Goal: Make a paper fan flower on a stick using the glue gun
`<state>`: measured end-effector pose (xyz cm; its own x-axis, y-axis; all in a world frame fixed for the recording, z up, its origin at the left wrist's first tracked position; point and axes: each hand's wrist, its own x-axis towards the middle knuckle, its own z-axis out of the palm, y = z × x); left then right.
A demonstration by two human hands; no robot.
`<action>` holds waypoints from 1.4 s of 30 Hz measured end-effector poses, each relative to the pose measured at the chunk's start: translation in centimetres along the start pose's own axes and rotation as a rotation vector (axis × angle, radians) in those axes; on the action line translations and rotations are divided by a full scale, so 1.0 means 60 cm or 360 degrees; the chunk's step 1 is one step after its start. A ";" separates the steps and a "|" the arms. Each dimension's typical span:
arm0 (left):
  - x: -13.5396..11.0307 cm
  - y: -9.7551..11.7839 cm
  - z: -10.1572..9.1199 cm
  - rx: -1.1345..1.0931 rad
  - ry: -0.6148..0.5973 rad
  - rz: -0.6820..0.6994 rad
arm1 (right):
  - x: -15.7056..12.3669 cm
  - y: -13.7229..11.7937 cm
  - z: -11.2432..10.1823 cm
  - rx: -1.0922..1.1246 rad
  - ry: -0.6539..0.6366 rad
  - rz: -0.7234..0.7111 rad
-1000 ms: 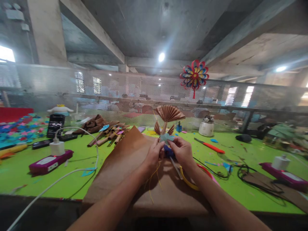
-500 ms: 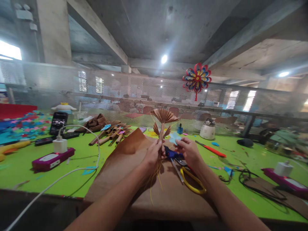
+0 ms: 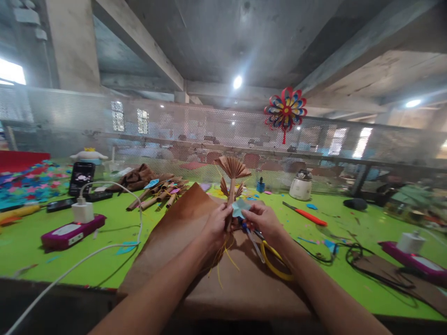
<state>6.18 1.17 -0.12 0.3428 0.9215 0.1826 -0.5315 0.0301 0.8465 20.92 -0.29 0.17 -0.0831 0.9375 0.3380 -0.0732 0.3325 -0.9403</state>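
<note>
My left hand (image 3: 220, 222) grips the rolled stem of a brown paper fan craft (image 3: 232, 168), upright, with a pleated fan on top and smaller pleats lower down. Yellow strings (image 3: 219, 260) dangle beneath that hand. Between the fingertips of my right hand (image 3: 262, 221) is a light blue paper flower (image 3: 240, 208), held against or very near the stem; I cannot tell if they touch. Under the right hand lie yellow-handled scissors (image 3: 275, 263), partly covered by it, and a blue tool (image 3: 246, 226) that is mostly hidden.
Brown paper (image 3: 167, 260) covers the middle of the green table (image 3: 115, 216). To the left are rolled paper stems (image 3: 164, 193), a purple power strip (image 3: 74, 231) with a white cable, and a phone (image 3: 82, 178). A red-handled cutter (image 3: 309, 216) and black cable (image 3: 359, 256) lie right.
My right hand has moved left, bringing the blue paper flower from beside the fan craft's stem up to it. My left hand keeps its hold, and the view has shifted slightly.
</note>
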 end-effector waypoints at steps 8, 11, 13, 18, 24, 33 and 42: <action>0.003 0.008 0.000 -0.0077 0.0013 -0.0161 | -0.001 -0.011 0.003 -0.0190 0.0181 -0.0140; 0.004 0.009 -0.004 0.0016 0.0034 -0.0043 | 0.004 -0.003 0.000 -0.0284 0.0212 -0.0105; 0.007 0.009 -0.012 0.0065 0.0169 -0.0017 | 0.007 0.004 -0.004 -0.0458 0.0262 -0.0127; 0.019 0.005 -0.030 0.0041 0.0468 -0.0059 | 0.006 0.022 -0.006 -0.1361 0.0501 -0.0629; 0.014 -0.004 -0.012 0.0010 0.0195 -0.0142 | -0.013 0.028 0.023 -0.2146 0.0421 -0.0943; 0.012 0.001 -0.010 0.0223 0.0249 -0.0048 | -0.029 0.019 0.039 -0.2301 0.0300 -0.1085; 0.011 0.012 -0.013 0.0363 0.0378 0.0006 | -0.012 0.021 0.013 -0.1863 0.0279 -0.0941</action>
<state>5.39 2.09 0.22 0.1367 0.9868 0.0868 -0.3359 -0.0363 0.9412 20.10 -0.63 -1.24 -0.2004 0.5929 0.7800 0.8493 0.5020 -0.1634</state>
